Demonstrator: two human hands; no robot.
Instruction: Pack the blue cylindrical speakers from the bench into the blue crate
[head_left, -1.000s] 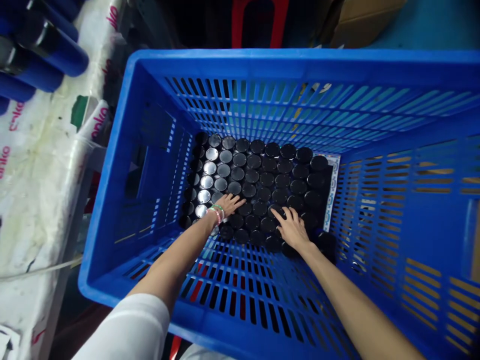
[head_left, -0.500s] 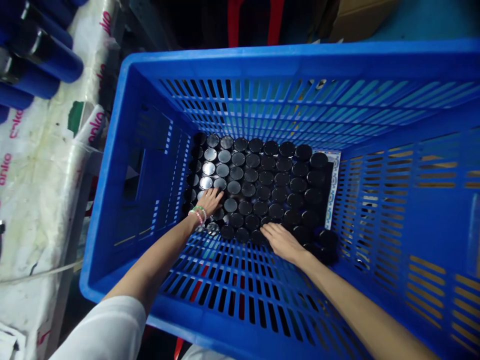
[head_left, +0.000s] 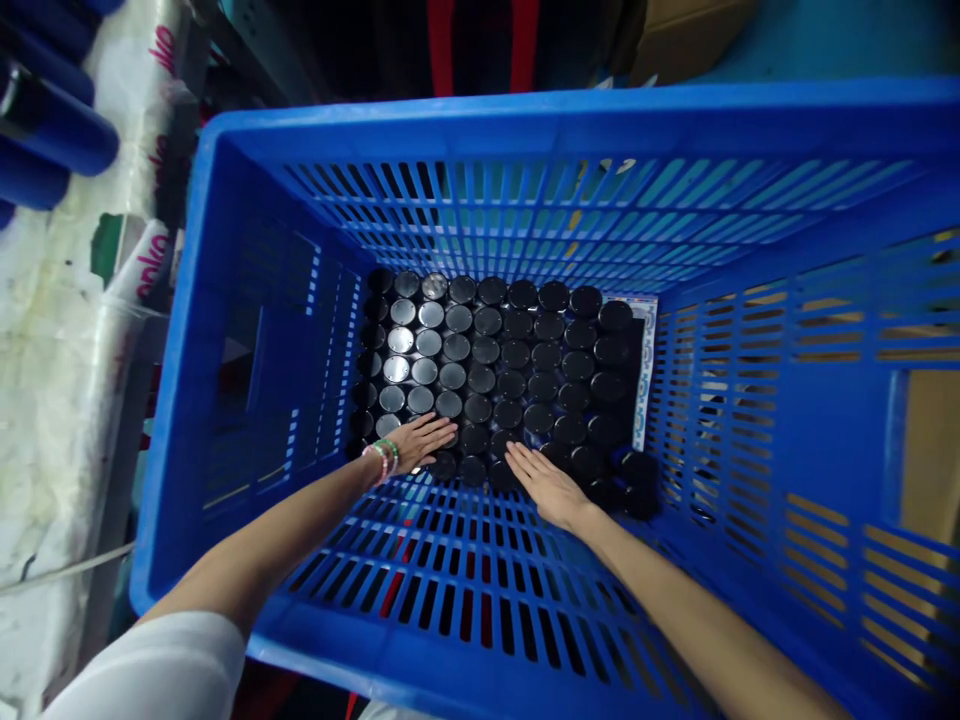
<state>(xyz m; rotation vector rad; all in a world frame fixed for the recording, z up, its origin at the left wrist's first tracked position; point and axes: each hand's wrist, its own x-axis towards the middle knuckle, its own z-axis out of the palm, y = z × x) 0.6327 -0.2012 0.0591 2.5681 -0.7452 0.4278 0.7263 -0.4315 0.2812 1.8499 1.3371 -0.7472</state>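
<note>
Rows of round, black-topped pieces [head_left: 456, 348] stand packed together on the floor of a deep blue plastic crate [head_left: 525, 115]. They look like lidded cylinders, though their sides are mostly hidden. My left hand [head_left: 422, 441], with beaded bracelets [head_left: 388, 458] at the wrist, lies flat over the tops at the near left. Its fingers are stretched out and hold nothing. Over the near-middle tops rests my right hand [head_left: 546, 483], also flat with fingers extended and nothing gripped. At the right end of the rows, a printed white sheet [head_left: 643, 375] shows beneath the pieces.
To the left, a table [head_left: 60, 400] wrapped in printed plastic carries several blue cylinders [head_left: 64, 115]. Red legs [head_left: 480, 45] and a cardboard box [head_left: 686, 35] are beyond the crate's far rim. The crate's slotted walls rise around both forearms.
My left hand has moved toward me over the tops, its fingers flatter. My right hand has shifted slightly left. The whole view has drifted, so the crate appears further left.
</note>
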